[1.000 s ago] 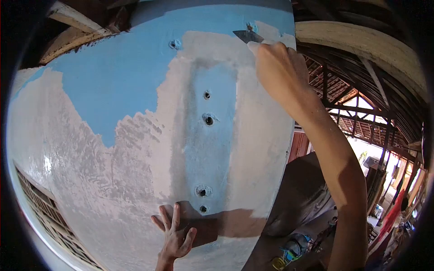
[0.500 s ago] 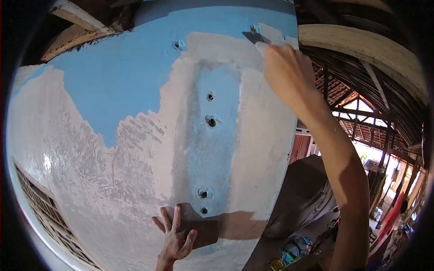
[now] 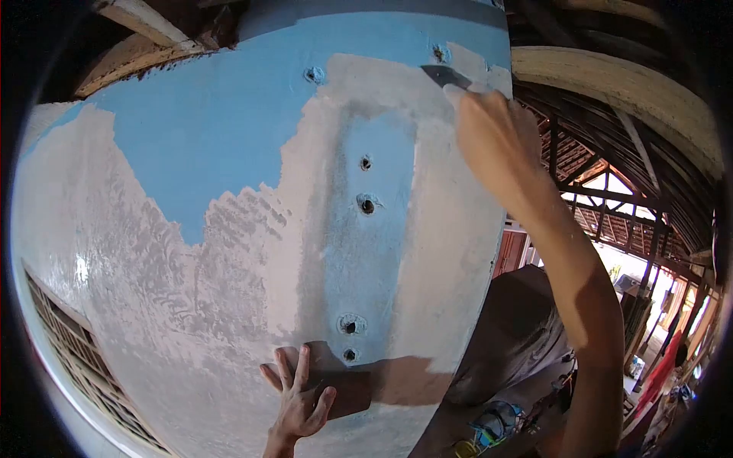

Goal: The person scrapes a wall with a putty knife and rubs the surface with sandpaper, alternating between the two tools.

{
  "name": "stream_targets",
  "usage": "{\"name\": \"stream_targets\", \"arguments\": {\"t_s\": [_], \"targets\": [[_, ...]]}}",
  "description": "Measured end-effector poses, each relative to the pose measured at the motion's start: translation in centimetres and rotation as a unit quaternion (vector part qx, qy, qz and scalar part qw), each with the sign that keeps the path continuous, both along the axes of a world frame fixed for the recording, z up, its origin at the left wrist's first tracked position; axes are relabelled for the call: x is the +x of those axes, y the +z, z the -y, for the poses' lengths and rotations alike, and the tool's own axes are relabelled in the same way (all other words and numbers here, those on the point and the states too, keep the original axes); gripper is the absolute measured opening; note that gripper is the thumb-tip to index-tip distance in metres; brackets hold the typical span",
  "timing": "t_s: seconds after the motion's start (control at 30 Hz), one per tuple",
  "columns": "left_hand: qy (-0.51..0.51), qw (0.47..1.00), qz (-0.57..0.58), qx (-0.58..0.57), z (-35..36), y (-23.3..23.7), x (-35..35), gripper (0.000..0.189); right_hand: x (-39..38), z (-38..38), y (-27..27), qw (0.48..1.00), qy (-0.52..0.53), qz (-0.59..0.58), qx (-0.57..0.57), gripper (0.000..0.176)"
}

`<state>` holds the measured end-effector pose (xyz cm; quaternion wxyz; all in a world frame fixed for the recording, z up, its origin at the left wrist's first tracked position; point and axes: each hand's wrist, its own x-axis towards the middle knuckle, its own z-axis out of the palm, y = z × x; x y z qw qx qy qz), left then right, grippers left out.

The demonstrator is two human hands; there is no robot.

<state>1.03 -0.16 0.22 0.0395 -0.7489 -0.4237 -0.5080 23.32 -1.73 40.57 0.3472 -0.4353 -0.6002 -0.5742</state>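
My right hand (image 3: pixel 496 133) is wrapped round the handle of a scraper (image 3: pixel 445 76), whose dark blade lies against the upper part of a wall (image 3: pixel 450 206). Blue paint (image 3: pixel 206 145) covers some of that wall, and pale, scraped-looking surface shows around it. Just above the blade is a chipped hole (image 3: pixel 439 53). Low on the wall, my left hand (image 3: pixel 296 397) rests with its fingers spread, holding nothing. To its upper right are two small holes, the larger one (image 3: pixel 349 327) above the other. Shadow falls beside this hand.
The wall ends at a right-hand edge, beyond which a dark draped cover (image 3: pixel 515 328) and clutter (image 3: pixel 492 424) stand on the floor. A slatted opening (image 3: pixel 84 351) is at lower left. Roof beams (image 3: pixel 137 19) hang overhead.
The scraper blade has slid a little down from beside the upper hole. My left hand keeps its place on the wall, and the view has shifted slightly.
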Motion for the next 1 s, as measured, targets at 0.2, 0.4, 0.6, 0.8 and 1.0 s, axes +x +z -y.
{"name": "stream_targets", "arguments": {"t_s": [0.2, 0.4, 0.6, 0.8, 1.0], "targets": [[-0.001, 1.0, -0.006, -0.027, 0.5, 0.7, -0.2, 0.043, 0.1, 0.6, -0.1, 0.999, -0.014, -0.003, -0.034, 0.022], [0.006, 0.999, -0.013, -0.038, 0.9, 1.0, 0.1, 0.046, 0.6, 0.3, -0.5, 1.0, 0.001, 0.014, 0.001, 0.024], [0.0, 1.0, 0.01, 0.006, 0.0, 0.2, 0.0, 0.042, 0.7, -0.9, 0.2, 0.999, 0.009, 0.005, 0.033, 0.026], [0.0, 1.0, -0.001, -0.005, 0.5, 0.7, -0.1, 0.044, 0.9, 0.0, -0.5, 1.0, 0.012, 0.023, 0.012, 0.021], [0.002, 1.0, 0.003, -0.017, 0.3, 0.5, 0.1, 0.044, 0.8, -0.4, 1.2, 1.0, 0.018, 0.008, 0.014, 0.011]]}}
